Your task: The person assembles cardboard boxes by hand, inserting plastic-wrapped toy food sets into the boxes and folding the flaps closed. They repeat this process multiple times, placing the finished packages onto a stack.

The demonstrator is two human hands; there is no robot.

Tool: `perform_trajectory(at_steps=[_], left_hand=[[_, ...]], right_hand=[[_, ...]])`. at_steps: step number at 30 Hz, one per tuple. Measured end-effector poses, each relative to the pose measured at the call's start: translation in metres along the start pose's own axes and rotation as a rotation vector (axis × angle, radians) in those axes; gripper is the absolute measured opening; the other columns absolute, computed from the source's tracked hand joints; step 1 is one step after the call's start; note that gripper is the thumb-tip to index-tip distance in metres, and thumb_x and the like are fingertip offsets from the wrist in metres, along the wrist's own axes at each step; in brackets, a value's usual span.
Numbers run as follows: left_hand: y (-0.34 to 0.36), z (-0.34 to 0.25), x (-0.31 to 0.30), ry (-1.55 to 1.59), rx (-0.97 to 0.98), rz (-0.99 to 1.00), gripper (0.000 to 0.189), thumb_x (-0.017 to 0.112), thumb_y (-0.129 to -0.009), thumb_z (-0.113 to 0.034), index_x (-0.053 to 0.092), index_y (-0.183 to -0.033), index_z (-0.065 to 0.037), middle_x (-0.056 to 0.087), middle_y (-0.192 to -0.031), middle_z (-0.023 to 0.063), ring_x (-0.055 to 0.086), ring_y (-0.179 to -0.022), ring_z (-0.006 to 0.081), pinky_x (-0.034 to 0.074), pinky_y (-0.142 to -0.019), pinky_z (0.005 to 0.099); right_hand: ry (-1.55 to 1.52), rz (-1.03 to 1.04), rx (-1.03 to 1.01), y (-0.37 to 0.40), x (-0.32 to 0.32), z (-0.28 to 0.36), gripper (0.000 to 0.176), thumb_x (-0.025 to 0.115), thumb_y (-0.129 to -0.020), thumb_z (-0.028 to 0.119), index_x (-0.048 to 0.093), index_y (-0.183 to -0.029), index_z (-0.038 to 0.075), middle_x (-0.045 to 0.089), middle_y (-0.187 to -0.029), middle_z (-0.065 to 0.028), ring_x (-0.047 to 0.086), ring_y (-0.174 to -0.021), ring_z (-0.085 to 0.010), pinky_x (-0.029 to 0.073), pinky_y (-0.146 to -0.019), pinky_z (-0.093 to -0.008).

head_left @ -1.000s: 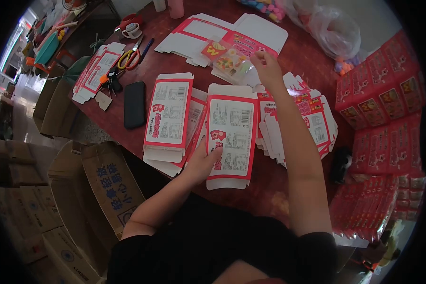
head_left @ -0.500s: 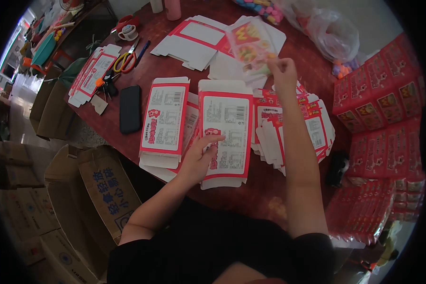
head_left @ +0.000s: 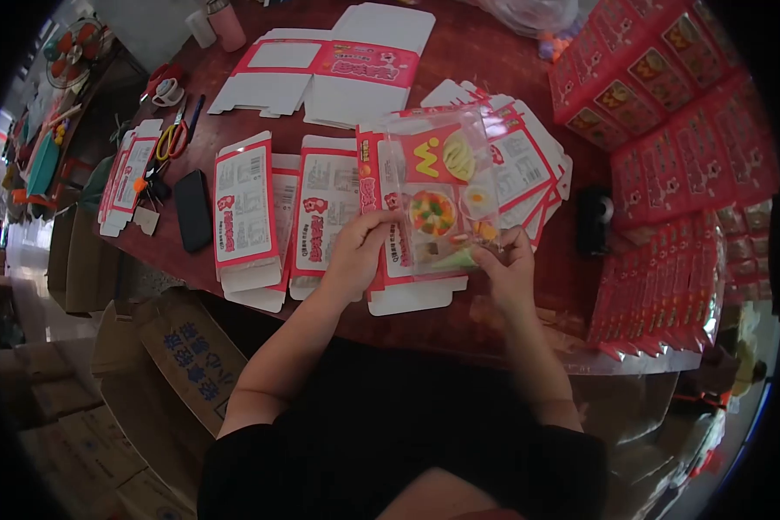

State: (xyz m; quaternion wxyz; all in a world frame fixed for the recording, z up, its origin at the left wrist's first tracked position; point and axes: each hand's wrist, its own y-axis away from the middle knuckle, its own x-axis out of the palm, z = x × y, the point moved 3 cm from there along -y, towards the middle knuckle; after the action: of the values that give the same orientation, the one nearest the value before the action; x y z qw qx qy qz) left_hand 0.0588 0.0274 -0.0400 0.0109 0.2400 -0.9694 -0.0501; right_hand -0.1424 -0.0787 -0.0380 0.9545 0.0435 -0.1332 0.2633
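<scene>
A clear plastic tray [head_left: 420,247] of toy food, with a pizza, an egg and a red card bearing a yellow W, lies over a flat red-and-white carton [head_left: 371,165]. My right hand [head_left: 510,267] pinches the tray's lower right corner. My left hand [head_left: 355,256] is closed on the carton's left edge, its thumb tip reaching the tray's side; its other fingers are partly hidden. Beside it lies another printed carton [head_left: 328,186], and farther left a carton [head_left: 244,204] rests on one more.
Fanned cartons [head_left: 529,165] lie right of the tray, near a black object [head_left: 594,221] and stacked red packs [head_left: 659,286]. Unfolded cartons [head_left: 355,95] lie behind. A phone [head_left: 192,211], scissors [head_left: 172,139] and mug [head_left: 166,93] are left; a cardboard box [head_left: 186,355] stands below the table edge.
My right hand has brought the tray from the far side toward me, over a carton. My left hand has shifted from the middle carton to this one's edge. The view has turned right.
</scene>
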Motion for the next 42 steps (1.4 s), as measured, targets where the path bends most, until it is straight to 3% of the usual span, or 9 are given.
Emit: perform_trajectory(at_steps=[2,6,8,12,15,19,25,31,42], left_hand=[[0.003,0.013,0.007,0.084,-0.029,0.003,0.024,0.051,-0.091,-0.018,0.061,-0.104,-0.001,0.055,-0.097,0.0094,0.055,-0.09,0.016,0.042,-0.081,0.0287],[0.01,0.012,0.025,-0.367,0.107,0.109,0.029,0.058,-0.089,-0.024,0.059,-0.099,0.003,0.059,-0.093,0.0098,0.057,-0.084,0.0148,0.047,-0.073,0.0291],[0.016,0.01,0.034,-0.175,0.058,0.152,0.029,0.061,-0.087,-0.022,0.057,-0.103,0.001,0.059,-0.091,0.0102,0.058,-0.082,0.0153,0.048,-0.069,0.028],[0.022,0.008,0.042,0.037,-0.039,0.268,0.038,0.067,-0.082,-0.019,0.052,-0.112,-0.001,0.056,-0.096,0.0121,0.061,-0.079,0.0161,0.049,-0.066,0.0261],[0.023,0.004,0.045,-0.212,0.084,0.335,0.04,0.067,-0.081,-0.02,0.052,-0.113,0.0,0.052,-0.105,0.0135,0.06,-0.084,0.0176,0.05,-0.07,0.0287],[0.032,-0.017,0.052,-0.327,0.146,0.399,0.042,0.066,-0.081,-0.023,0.052,-0.113,0.001,0.049,-0.111,0.0145,0.059,-0.089,0.0215,0.049,-0.075,0.0321],[0.034,-0.034,0.05,-0.443,0.132,0.41,0.043,0.066,-0.081,-0.027,0.053,-0.111,0.001,0.049,-0.112,0.0158,0.058,-0.089,0.0269,0.048,-0.077,0.0347],[0.034,-0.049,0.051,-0.505,0.164,0.397,0.041,0.066,-0.081,-0.027,0.055,-0.108,0.002,0.049,-0.113,0.0157,0.058,-0.09,0.0287,0.047,-0.076,0.0364],[0.027,-0.049,0.045,-0.6,0.193,0.403,0.042,0.065,-0.081,-0.028,0.054,-0.109,0.002,0.05,-0.11,0.0156,0.057,-0.087,0.0293,0.046,-0.075,0.0373]], right_hand=[[-0.024,-0.026,-0.002,0.017,0.001,-0.003,0.033,0.067,-0.077,-0.005,0.038,-0.085,0.008,0.053,-0.09,-0.0037,0.055,-0.083,-0.01,0.046,-0.075,-0.0251],[0.088,-0.018,0.004,0.046,-0.012,-0.019,0.035,0.068,-0.075,-0.004,0.038,-0.088,0.007,0.053,-0.094,-0.0046,0.053,-0.088,-0.0098,0.045,-0.076,-0.0256],[0.144,0.011,0.003,0.051,-0.019,-0.029,0.037,0.068,-0.074,-0.004,0.038,-0.09,0.007,0.052,-0.096,-0.0048,0.052,-0.091,-0.0095,0.045,-0.076,-0.0251],[0.074,-0.022,-0.071,0.043,-0.024,0.002,0.033,0.05,-0.09,0.013,0.037,-0.119,0.004,0.053,-0.097,-0.0052,0.052,-0.091,-0.012,0.041,-0.081,-0.0246],[0.136,0.013,-0.002,0.032,-0.034,0.009,0.038,0.048,-0.092,0.017,0.034,-0.126,0.004,0.055,-0.095,-0.0045,0.053,-0.09,-0.0118,0.042,-0.08,-0.0249],[0.085,0.094,0.062,0.025,-0.028,0.023,0.033,0.051,-0.093,0.026,0.054,-0.111,-0.001,0.06,-0.095,-0.0033,0.054,-0.09,-0.0087,0.043,-0.079,-0.0234],[0.241,0.245,0.134,0.014,-0.029,0.037,0.017,0.064,-0.084,0.016,0.06,-0.093,0.001,0.063,-0.081,-0.0022,0.058,-0.072,-0.0084,0.048,-0.068,-0.0236],[0.126,0.291,0.14,0.007,-0.029,0.038,0.014,0.068,-0.079,0.008,0.06,-0.089,0.002,0.065,-0.084,-0.0038,0.06,-0.076,-0.0089,0.048,-0.07,-0.0236],[0.137,0.198,0.22,0.007,-0.019,0.04,0.023,0.065,-0.084,0.017,0.06,-0.097,0.0,0.064,-0.083,-0.0034,0.059,-0.079,-0.01,0.046,-0.075,-0.0256]])
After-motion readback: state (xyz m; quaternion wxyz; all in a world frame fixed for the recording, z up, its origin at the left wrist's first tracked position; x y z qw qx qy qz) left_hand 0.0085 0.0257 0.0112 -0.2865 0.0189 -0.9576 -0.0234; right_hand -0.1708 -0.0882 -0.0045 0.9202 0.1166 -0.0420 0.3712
